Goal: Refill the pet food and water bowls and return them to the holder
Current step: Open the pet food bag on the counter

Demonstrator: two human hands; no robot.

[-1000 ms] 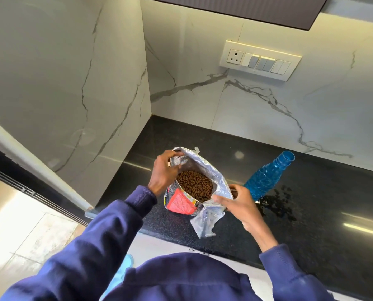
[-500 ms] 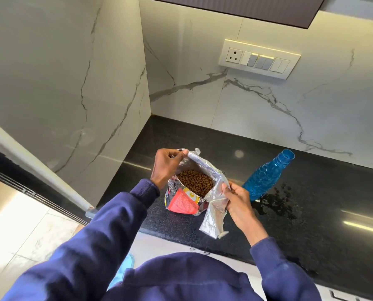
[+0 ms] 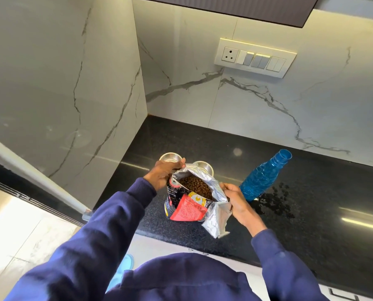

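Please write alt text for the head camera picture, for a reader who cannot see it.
A person's left hand and right hand hold open a foil pet food bag of brown kibble at a black counter. Two steel bowls stand behind it; a blue bottle without cap stands to its right.

Left hand (image 3: 162, 173): gripping the left rim of the open silver foil pet food bag (image 3: 188, 208).
Right hand (image 3: 235, 202): pinching the bag's right rim.
Contents: brown kibble (image 3: 196, 187) showing inside.
Behind bag: round steel bowl (image 3: 170, 157) and second steel bowl (image 3: 204, 166) sitting on the black speckled countertop (image 3: 311, 218).
Right side: blue ribbed plastic bottle (image 3: 262, 178) standing near the right hand.
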